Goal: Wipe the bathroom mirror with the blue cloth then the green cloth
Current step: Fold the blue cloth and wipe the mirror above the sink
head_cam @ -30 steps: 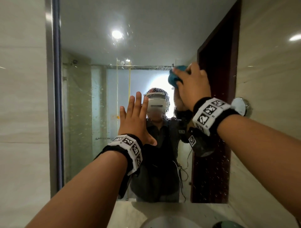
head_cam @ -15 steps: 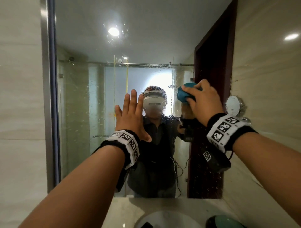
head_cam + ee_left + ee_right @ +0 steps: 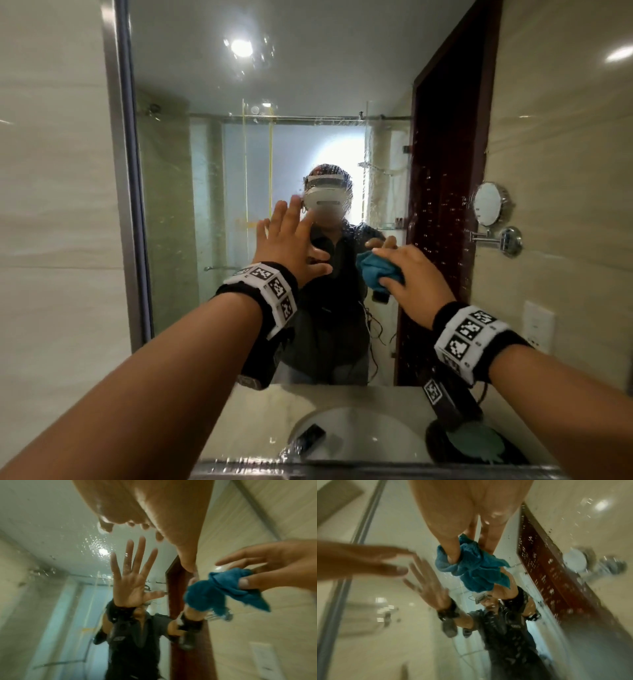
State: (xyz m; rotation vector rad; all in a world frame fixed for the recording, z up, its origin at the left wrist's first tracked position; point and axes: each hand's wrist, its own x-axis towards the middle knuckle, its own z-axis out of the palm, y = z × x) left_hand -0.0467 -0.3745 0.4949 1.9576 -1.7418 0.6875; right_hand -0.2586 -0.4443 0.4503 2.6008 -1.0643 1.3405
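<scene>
wiping mirror [image 3: 191,171] with blue cloth [image 3: 376,272] bunched in right hand [image 3: 416,284] at frame centre, left hand [image 3: 291,246] flat-fingered; next likely droplets at right, then green cloth.

Head view: from above and behind both forearms, facing the large wall-mounted bathroom mirror [image 3: 308,85] squarely and tilted slightly down, far enough back to take in its grey metal left frame edge [image 3: 120,171] and the white round basin [image 3: 359,435] below the mirror. Left wrist view: from under the left hand [image 3: 145,504], aimed up along the palm at the mirror [image 3: 60,534], very near the glass. Right wrist view: from under the right hand [image 3: 462,513], likewise aimed up at the mirror [image 3: 573,507], close and blurred. Shared by all three: the crumpled blue cloth [image 3: 376,274] [image 3: 214,591] [image 3: 471,568] against the mirror, and both hands' reflections.
</scene>
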